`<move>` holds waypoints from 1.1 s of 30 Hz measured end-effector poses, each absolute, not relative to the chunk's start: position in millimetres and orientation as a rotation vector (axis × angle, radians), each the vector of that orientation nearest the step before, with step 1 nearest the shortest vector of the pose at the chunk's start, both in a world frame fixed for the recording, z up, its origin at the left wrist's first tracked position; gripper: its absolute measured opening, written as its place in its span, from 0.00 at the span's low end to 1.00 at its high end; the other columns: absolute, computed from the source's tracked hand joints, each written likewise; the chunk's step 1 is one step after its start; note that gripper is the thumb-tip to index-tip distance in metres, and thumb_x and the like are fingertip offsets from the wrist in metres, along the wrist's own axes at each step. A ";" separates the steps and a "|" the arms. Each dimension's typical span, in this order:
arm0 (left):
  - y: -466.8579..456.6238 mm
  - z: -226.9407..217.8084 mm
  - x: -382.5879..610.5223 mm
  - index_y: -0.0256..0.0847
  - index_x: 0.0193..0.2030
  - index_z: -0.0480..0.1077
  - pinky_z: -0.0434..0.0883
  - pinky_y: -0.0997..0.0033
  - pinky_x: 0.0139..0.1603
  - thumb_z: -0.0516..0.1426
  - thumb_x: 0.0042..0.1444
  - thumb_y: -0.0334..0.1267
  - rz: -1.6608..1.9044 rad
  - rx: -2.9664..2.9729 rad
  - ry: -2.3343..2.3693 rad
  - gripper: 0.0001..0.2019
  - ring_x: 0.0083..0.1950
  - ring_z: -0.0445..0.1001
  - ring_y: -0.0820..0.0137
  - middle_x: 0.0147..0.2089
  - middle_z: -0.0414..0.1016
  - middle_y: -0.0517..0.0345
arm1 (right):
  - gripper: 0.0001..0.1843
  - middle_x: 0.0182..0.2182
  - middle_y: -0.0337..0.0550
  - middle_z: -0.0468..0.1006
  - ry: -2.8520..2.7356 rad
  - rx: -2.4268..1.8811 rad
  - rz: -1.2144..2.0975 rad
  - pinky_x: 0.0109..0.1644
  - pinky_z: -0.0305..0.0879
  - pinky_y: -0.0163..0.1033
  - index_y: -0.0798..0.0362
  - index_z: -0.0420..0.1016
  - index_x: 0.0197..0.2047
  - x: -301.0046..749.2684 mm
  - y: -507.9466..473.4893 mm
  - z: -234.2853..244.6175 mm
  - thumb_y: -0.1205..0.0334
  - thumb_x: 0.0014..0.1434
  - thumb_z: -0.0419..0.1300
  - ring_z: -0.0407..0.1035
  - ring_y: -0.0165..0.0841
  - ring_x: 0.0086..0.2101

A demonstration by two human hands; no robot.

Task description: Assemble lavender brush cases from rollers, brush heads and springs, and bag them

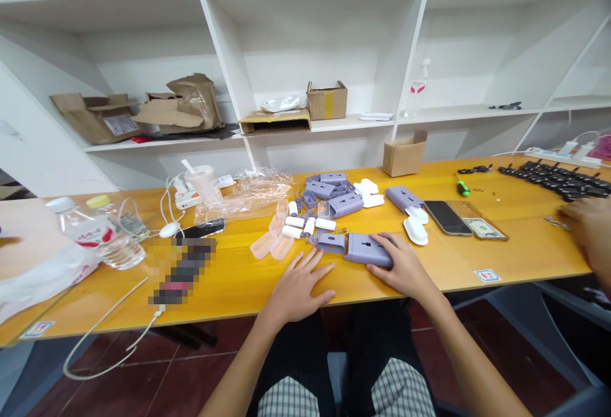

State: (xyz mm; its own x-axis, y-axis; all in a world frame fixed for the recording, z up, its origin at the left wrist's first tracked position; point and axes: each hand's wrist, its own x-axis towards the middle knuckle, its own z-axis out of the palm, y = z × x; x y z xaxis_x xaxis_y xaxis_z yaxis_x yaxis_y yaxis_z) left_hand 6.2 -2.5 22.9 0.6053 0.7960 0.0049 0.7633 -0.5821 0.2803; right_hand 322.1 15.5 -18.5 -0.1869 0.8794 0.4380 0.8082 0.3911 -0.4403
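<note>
My right hand [403, 263] grips the right end of a purple plastic casing [365, 249] lying on the table, thumb at its near side and fingers over its top. Just left of that casing is a smaller open purple sleeve [331, 242], very close to its end. My left hand [300, 281] rests flat with fingers spread, its fingertips close to the sleeve and holding nothing. Beyond it lie several white cylinders [325, 224], clear orange-tinted trays [261, 245] and small metal springs [340, 231]. More purple casings [346, 204] and white caps [416, 230] sit farther back.
To the right are a phone [447, 218], a case with a banknote [485, 228], a green screwdriver [462, 186] and rows of black parts [558, 176]. Another person's hand [594, 229] is at the far right. Bottles [81, 226] and a cup [203, 184] stand left.
</note>
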 end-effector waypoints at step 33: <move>89.4 58.0 5.4 0.43 0.53 0.77 0.65 0.37 0.61 0.55 0.64 0.31 0.303 2.589 2.006 0.14 0.60 0.75 0.42 0.60 0.76 0.37 | 0.34 0.61 0.53 0.75 -1.890 -1.116 0.457 0.67 0.67 0.59 0.46 0.75 0.63 324.6 7.0 2.3 0.55 0.53 0.75 0.71 0.50 0.61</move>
State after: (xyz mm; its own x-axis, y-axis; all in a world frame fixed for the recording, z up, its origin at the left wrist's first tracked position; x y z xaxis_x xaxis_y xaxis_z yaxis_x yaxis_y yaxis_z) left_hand 5.4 89.4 58.0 0.2434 0.9414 0.2336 0.9684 -0.2494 -0.0040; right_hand 324.6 7.0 2.3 -0.2202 0.8402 0.4956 0.5211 0.5308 -0.6683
